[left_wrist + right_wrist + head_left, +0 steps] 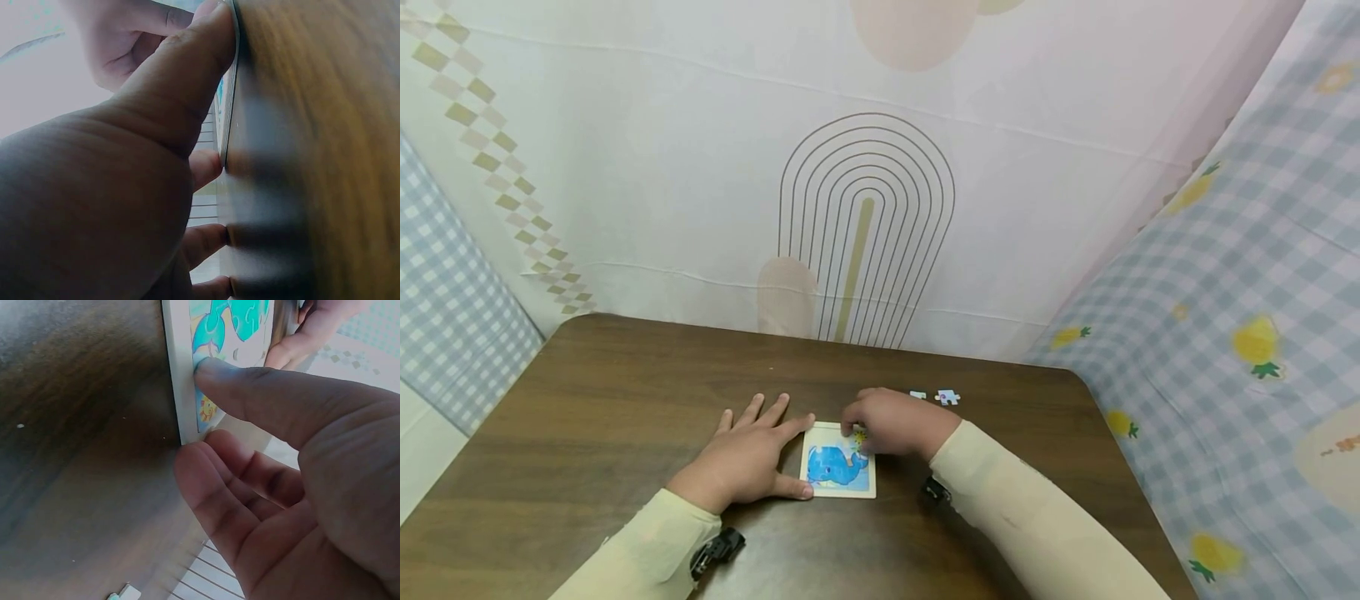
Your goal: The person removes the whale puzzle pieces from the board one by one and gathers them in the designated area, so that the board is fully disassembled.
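Observation:
A small square jigsaw puzzle [837, 468] showing a blue whale lies flat on the table in a pale frame [842, 494]. My left hand [743, 461] is spread beside it, thumb at the near left corner and index fingertip at the far left corner. The other left fingers rest straight on the wood. Over the far right part of the board is my right hand [898, 423]. In the right wrist view its thumb [234, 384] presses the picture near a small orange figure [207, 409], while the bent fingers [203, 472] sit around the frame's corner.
Two loose puzzle pieces lie beyond my right hand, the plainer one [948, 397] whole in view and the other [917, 394] partly hidden. The dark wooden table [625, 400] ends at a patterned cloth [700, 208] behind and a checked cloth [1210, 333] at the right.

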The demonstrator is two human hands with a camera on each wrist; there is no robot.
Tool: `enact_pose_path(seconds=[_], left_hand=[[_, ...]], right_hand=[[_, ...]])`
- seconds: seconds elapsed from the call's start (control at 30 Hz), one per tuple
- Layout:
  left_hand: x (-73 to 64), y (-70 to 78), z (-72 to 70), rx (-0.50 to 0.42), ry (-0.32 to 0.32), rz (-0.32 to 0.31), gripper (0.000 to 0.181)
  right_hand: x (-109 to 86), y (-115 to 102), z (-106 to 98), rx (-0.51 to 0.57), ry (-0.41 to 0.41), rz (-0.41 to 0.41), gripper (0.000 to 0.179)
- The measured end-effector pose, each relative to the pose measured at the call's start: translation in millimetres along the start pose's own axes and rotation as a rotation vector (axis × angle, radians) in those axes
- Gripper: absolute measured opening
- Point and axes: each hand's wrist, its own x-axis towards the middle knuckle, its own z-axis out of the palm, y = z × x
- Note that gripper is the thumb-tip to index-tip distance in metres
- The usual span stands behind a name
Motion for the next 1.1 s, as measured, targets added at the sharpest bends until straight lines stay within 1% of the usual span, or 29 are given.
enact_pose_path(seconds=[0.1, 0.33, 0.8, 0.97, 1.1], left_hand=[[0.0, 0.0, 0.5, 0.000, 0.003, 0.000, 0.110], [0.1, -1.5, 1.2, 0.005, 0.010, 0.006, 0.110], [0.0, -0.8, 1.7, 0.003, 0.019, 0.004, 0.110], [-0.1, -1.8, 2.2, 0.003, 0.017, 0.003, 0.110], [0.6, -2.2, 2.8, 0.006, 0.013, -0.004, 0.109]], right_hand=[[1.8, -1.3, -0.9, -0.011, -0.011, 0.013, 0.023], [5.7, -6.8, -5.2, -0.036, -0.035, 0.013, 0.023], [5.8, -10.5, -8.9, -0.071, -0.067, 0.013, 0.023], [3.4, -11.2, -7.9, -0.045, -0.044, 0.010, 0.023], [-2.0, -8.2, -1.6, -0.027, 0.013, -0.010, 0.022]])
